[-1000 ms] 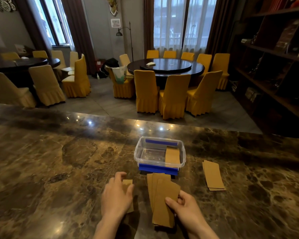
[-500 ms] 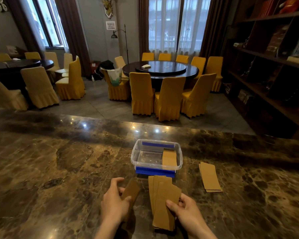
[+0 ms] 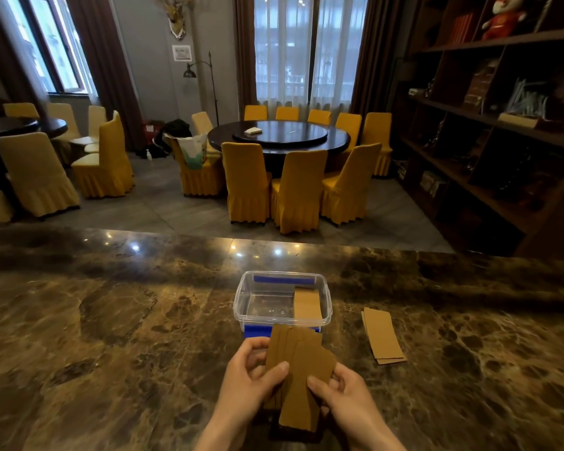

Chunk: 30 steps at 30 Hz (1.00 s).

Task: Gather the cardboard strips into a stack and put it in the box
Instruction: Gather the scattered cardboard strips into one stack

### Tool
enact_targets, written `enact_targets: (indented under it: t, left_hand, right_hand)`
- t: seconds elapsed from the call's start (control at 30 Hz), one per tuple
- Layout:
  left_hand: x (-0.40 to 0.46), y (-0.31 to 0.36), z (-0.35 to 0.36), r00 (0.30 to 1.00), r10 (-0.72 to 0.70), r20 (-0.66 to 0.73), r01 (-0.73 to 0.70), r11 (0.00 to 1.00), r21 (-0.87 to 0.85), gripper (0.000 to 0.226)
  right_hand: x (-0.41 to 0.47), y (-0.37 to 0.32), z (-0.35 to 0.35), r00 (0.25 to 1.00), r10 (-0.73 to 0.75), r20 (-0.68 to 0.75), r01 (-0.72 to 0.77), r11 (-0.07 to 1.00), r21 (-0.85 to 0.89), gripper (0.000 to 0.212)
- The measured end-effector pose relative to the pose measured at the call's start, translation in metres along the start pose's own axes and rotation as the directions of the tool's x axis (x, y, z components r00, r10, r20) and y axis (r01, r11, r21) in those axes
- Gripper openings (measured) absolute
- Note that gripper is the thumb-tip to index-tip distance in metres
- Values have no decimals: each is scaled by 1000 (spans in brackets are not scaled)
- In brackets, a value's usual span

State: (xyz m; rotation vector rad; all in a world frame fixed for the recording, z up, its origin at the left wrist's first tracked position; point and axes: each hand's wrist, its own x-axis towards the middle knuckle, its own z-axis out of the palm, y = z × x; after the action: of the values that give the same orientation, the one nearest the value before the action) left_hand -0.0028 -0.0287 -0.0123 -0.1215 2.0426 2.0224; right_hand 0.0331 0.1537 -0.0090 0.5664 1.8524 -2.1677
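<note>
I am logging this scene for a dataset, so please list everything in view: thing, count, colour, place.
Strips in hands: several, brown, fanned, held over the counter's near edge.
Strips in box: number unclear, brown, right side of the box.
Loose strips: small pile, brown, on the counter right of the box.
Box: one, clear with blue clips, lidless, counter centre.
Counter: one, brown marble, foreground.
Round tables: two, dark, centre and far left.
Chairs: many, yellow covers, around the tables.
Shelving: one, dark wood, right wall.
Left hand: one, gripping the strips' left side.
Right hand: one, gripping their right side.
</note>
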Motion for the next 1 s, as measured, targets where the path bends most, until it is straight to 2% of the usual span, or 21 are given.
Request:
enact_targets:
  t: [0.1, 0.2, 0.43, 0.7, 0.83, 1.0]
  left_hand:
    - [3, 0, 4, 998, 19, 56, -29, 983, 180, 57]
    - [7, 1, 6, 995, 18, 94, -41, 967, 253, 59]
    - [25, -3, 3, 993, 7, 120, -28, 983, 179, 64]
    - [39, -8, 31, 968, 20, 249, -54, 990, 131, 58]
    - [41, -9, 52, 957, 55, 283, -104, 981, 161, 56]
    - [50, -9, 81, 963, 14, 269, -68, 979, 192, 56]
  right_hand:
    - [-2, -2, 3, 999, -27, -28, 26, 999, -23, 35]
    - [-2, -4, 10, 996, -57, -69, 52, 997, -65, 33]
    - [-2, -8, 18, 984, -112, -138, 95, 988, -123, 35]
    - [-16, -12, 1, 939, -135, -315, 110, 989, -98, 36]
    - [-21, -11, -15, 927, -149, -343, 111, 986, -127, 37]
    - [-6, -13, -43, 926, -150, -346, 110, 985, -135, 41]
